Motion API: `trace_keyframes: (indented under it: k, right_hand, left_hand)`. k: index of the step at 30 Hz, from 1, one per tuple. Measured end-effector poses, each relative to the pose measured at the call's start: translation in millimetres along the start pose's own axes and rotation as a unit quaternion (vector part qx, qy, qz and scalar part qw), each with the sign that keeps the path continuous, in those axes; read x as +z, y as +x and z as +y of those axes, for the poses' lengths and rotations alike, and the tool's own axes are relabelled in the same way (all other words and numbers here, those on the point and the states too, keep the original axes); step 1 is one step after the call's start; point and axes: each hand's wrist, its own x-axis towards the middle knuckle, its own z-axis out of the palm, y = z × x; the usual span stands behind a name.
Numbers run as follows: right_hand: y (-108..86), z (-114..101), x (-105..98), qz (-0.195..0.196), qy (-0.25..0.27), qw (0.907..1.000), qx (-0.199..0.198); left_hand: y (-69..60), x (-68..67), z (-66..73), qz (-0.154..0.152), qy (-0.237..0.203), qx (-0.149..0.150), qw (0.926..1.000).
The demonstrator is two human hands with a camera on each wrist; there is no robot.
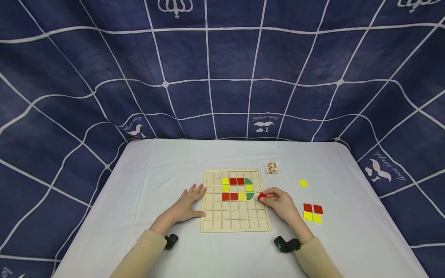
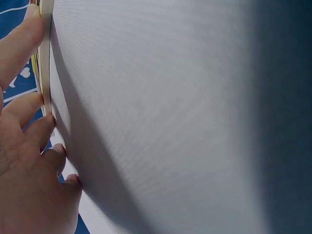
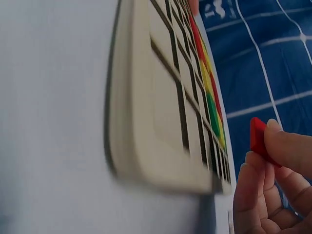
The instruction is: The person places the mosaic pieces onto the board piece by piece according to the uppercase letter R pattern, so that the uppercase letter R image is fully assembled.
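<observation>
A wooden grid board (image 1: 212, 224) lies on the white table, with red, yellow and green tiles set in several of its upper squares. My left hand (image 1: 185, 204) is spread at the board's left side; its fingertips and thumb touch that edge, as the left wrist view also shows. Over the board's right edge, my right hand (image 1: 281, 204) pinches a red square tile (image 1: 262, 196) between thumb and fingers. In the right wrist view the red tile (image 3: 258, 139) is held tilted, apart from the board (image 3: 161, 112).
Right of my right hand lie two red tiles (image 1: 307, 207) and two yellow tiles (image 1: 317, 219). A single yellow tile (image 1: 303, 183) sits farther back. Behind the board's right corner is a small printed pattern card (image 1: 271, 167). A blue checked cloth (image 1: 229, 58) hangs around the table (image 1: 167, 162).
</observation>
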Motion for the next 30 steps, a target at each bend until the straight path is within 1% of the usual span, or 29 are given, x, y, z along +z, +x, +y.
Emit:
trace_keyframes:
  k: [6, 13, 22, 27, 30]
  right_hand:
    - [-3.2, -11, 33, -0.032, 0.026, 0.9988, -0.026]
    - [-3.9, -20, 58, -0.061, 0.014, 0.9954, -0.072]
    - [-2.2, -33, 79, -0.075, -0.055, 0.9864, -0.135]
    - [-2.7, -37, 88, -0.077, -0.071, 0.9832, -0.149]
    - [-2.1, -38, 91, -0.074, -0.094, 0.9793, -0.163]
  left_hand:
    - [0.6, -0.3, 0.2, 0.001, 0.004, -0.003, 1.0000]
    - [0.6, 0.1, -0.8, 0.000, -0.001, 0.000, 1.0000]
    - [-0.2, -1.4, -0.4, -0.001, -0.003, 0.000, 1.0000]
    - [-0.8, -1.9, 0.6, -0.004, -0.005, -0.001, 1.0000]
    - [-1.0, -1.0, 0.5, -0.001, -0.006, -0.001, 1.0000]
